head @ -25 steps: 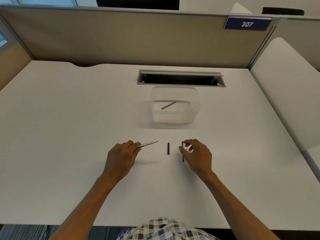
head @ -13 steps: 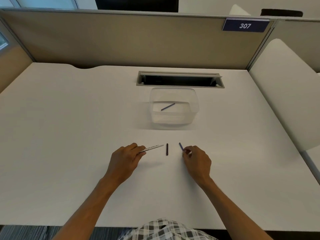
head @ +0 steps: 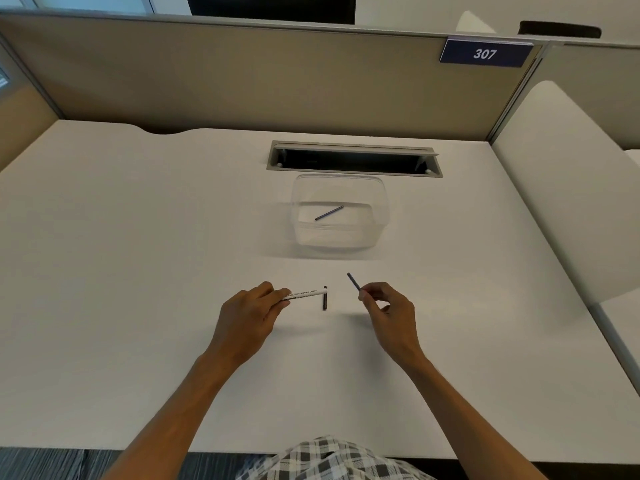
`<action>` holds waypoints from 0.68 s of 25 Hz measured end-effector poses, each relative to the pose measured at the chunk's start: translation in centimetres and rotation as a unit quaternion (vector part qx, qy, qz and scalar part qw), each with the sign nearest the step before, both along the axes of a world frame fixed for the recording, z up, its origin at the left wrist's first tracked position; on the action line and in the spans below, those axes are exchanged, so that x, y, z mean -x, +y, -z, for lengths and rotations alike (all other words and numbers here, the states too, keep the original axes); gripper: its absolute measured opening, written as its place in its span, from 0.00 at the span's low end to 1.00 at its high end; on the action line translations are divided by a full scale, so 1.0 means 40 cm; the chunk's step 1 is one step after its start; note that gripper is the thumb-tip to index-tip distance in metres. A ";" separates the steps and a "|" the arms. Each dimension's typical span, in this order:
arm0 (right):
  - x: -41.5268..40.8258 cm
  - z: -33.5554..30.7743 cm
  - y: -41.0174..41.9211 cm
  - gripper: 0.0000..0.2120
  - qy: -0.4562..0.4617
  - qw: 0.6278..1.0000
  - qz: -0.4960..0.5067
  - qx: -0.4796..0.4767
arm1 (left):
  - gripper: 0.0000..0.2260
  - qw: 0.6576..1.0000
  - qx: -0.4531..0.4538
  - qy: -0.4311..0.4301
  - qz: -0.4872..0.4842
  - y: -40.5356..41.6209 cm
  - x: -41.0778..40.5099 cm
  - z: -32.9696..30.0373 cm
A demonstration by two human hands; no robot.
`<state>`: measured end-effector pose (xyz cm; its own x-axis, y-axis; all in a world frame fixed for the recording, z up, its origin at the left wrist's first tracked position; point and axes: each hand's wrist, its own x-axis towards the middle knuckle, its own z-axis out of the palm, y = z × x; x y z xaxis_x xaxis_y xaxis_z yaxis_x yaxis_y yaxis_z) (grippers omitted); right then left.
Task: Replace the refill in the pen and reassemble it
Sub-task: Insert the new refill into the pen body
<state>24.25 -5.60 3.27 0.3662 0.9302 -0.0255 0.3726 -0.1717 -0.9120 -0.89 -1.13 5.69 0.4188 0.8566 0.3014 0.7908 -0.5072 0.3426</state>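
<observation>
On the white table (head: 138, 271), near its front edge, we see both hands w/ pen parts. The left hand (head: 247, 315) has its grip closed on a white pen barrel (head: 306, 294), which points right; its free end sits right at the top of a short dark piece (head: 325, 301) lying on the table. The right hand (head: 388, 311) pinches a thin dark refill (head: 354, 282) btwn thumb & forefinger, tip angled up-left, apart from the barrel. Farther back, a clear plastic container (head: 341, 242) holds a 2nd thin refill (head: 329, 213) lying at a slant. Behind it there's a cable slot (head: 353, 160) in the table.
</observation>
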 end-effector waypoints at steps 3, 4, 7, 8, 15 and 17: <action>-0.004 -0.035 -0.010 0.04 0.020 0.999 -0.015 -0.028 | 0.13 1.000 -0.001 -0.006 -0.001 0.002 -0.009 -0.001; -0.006 -0.043 -0.013 0.04 0.022 0.999 -0.017 -0.033 | 0.14 1.000 0.000 -0.011 0.001 0.002 -0.012 -0.001; -0.008 -0.059 -0.020 0.04 0.033 0.999 -0.015 -0.039 | 0.14 1.000 0.000 -0.021 0.012 0.003 -0.021 -0.006; -0.008 -0.063 -0.020 0.03 0.036 0.998 -0.015 -0.041 | 0.13 1.000 0.000 -0.023 0.016 0.003 -0.024 -0.008; -0.010 -0.072 -0.021 0.03 0.039 0.998 -0.021 -0.041 | 0.13 1.000 0.003 -0.017 0.026 0.010 -0.033 -0.012; -0.009 -0.073 -0.022 0.03 0.040 0.998 -0.023 -0.041 | 0.13 1.000 0.002 -0.017 0.025 0.011 -0.032 -0.013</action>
